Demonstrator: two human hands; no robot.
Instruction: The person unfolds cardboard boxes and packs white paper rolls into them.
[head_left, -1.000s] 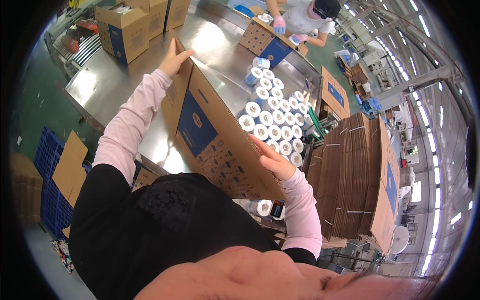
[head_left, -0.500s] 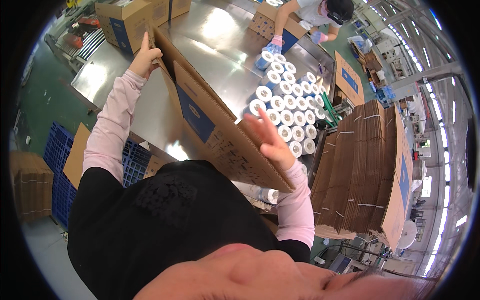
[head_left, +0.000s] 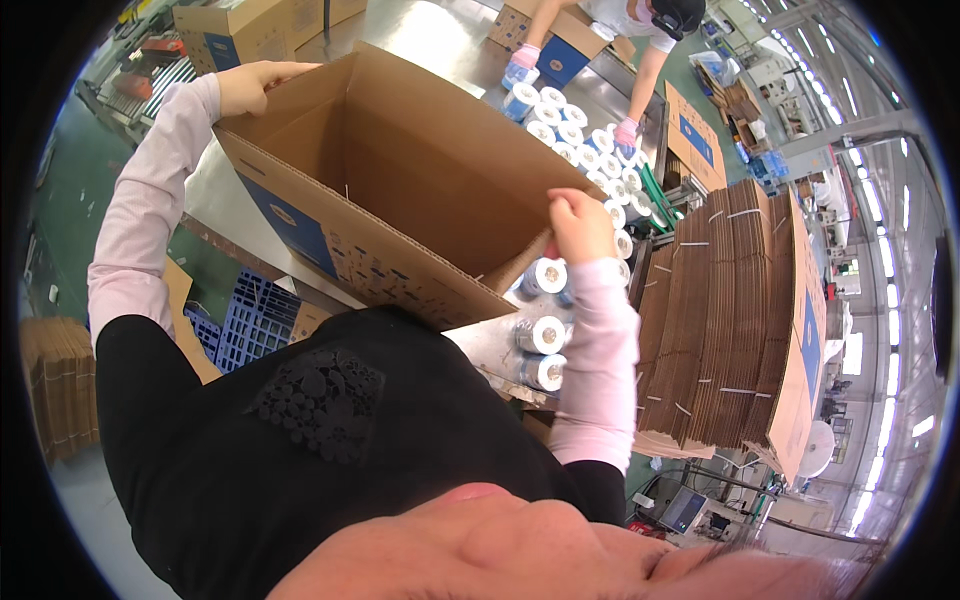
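Between my hands is a brown cardboard box [head_left: 420, 160] with a blue printed panel, spread into a rectangle, its near opening facing me. My left hand [head_left: 255, 88] grips its far left corner, the fingers over the top edge. At the right end, my right hand [head_left: 582, 228] is closed on the edge of the short side; its fingertips are partly hidden. White wrapped rolls [head_left: 546, 276] stand on the metal table [head_left: 425, 40] beside and behind the box. The box hides part of the rolls and much of the table.
Flat cardboard boxes [head_left: 715, 330] are stacked high at right. Across the table, a co-worker's gloved hands [head_left: 626, 135] reach to the rolls, near another open box [head_left: 565, 55]. More boxes [head_left: 250, 35] stand at the far left. A blue plastic pallet [head_left: 255, 320] lies at lower left.
The flattened box has been opened out into a rectangle. My left hand moved left with its corner, and my right hand went from open to gripping the right end. The co-worker's hand reached to the rolls.
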